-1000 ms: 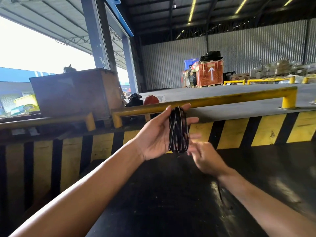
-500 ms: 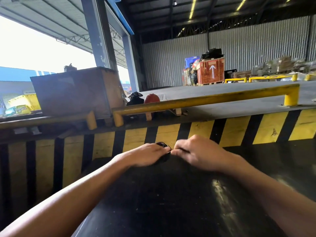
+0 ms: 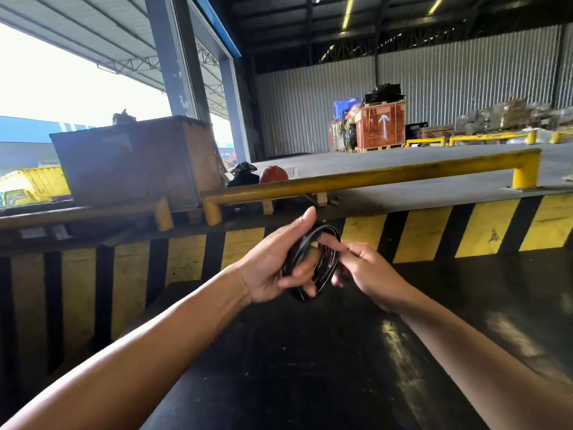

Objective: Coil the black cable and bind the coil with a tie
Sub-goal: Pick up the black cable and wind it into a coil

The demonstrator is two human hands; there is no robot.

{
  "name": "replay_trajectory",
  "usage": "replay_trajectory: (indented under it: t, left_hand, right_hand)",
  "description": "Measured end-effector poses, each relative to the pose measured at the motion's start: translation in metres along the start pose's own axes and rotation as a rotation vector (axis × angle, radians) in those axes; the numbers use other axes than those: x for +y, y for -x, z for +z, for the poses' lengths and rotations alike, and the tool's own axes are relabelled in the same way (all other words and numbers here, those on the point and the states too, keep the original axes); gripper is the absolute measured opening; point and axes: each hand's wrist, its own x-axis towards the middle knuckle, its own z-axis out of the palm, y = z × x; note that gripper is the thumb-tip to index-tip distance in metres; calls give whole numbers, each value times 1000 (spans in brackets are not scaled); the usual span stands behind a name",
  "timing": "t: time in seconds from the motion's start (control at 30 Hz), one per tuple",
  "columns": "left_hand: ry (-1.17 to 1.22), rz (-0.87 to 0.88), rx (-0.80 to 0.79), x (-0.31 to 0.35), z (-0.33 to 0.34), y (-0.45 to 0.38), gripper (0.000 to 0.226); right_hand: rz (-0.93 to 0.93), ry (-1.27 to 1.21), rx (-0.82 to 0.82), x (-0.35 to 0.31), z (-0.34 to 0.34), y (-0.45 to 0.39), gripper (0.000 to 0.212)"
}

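In the head view, the coiled black cable (image 3: 311, 265) is held in the air above the dark counter (image 3: 310, 367), gripped by the curled fingers of the left hand (image 3: 276, 265) with the thumb raised, and pinched at its right side by the right hand (image 3: 362, 271)

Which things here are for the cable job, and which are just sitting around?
For the job: black cable coil, left hand, right hand. No tie is visible.

Just sitting around: yellow rail, red crate, orange helmet, wooden box.
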Motion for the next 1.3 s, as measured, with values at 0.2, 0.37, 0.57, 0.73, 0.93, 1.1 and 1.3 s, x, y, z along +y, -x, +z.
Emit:
replay_trajectory:
  t: [0.2,0.37,0.57,0.73,0.93,1.1,1.3]
  left_hand:
    - [139,21,284,6,-9,-3,50]
    - [165,63,382,5,-15,-2,55]
    - [146,95,494,-10,-16,-4,58]
    - [-24,171,590,-24,-9,-8,59]
    - [-586,181,703,-24,-3,-10,59]
    - [-975,234,806,-32,2,-17,43]
    - [-597,336,840,-39,4,-20,29]
  right_hand:
    - [106,29,-197,-12,10,0,23]
    - [125,-282,-95,-22,5,-3,27]
    - [-6,120,-104,-28,22,8,31]
    - [-199,520,179,-27,24,6,20]
    - [-229,708,209,-17,15,3,20]
    - [-271,713,106,-5,18,10,18]
    - [-202,264,129,16,16,37,25]
